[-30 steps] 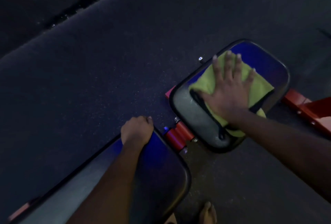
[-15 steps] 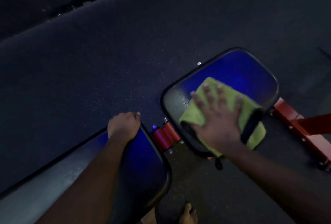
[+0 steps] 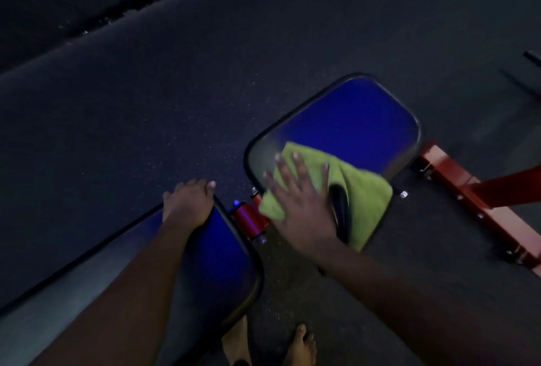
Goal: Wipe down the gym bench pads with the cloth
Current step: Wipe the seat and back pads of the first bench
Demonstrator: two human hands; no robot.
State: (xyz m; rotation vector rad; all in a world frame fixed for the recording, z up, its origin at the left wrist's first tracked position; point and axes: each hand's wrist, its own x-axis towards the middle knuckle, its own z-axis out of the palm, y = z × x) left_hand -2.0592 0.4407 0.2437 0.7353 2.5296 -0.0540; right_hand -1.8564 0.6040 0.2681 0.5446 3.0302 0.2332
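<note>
Since the earlier frames the yellow-green cloth point(image 3: 363, 190) has slid from the seat pad's point(image 3: 351, 120) far end to its near left corner, part draped over the near edge. Dim room; dark speckled floor point(image 3: 146, 102); red frame point(image 3: 456, 178) beside the pad. Right hand point(image 3: 298, 204) lies flat, fingers spread, pressing the cloth. Left hand point(image 3: 188, 202) grips the back pad's point(image 3: 216, 248) far corner, fingers curled over its edge.
</note>
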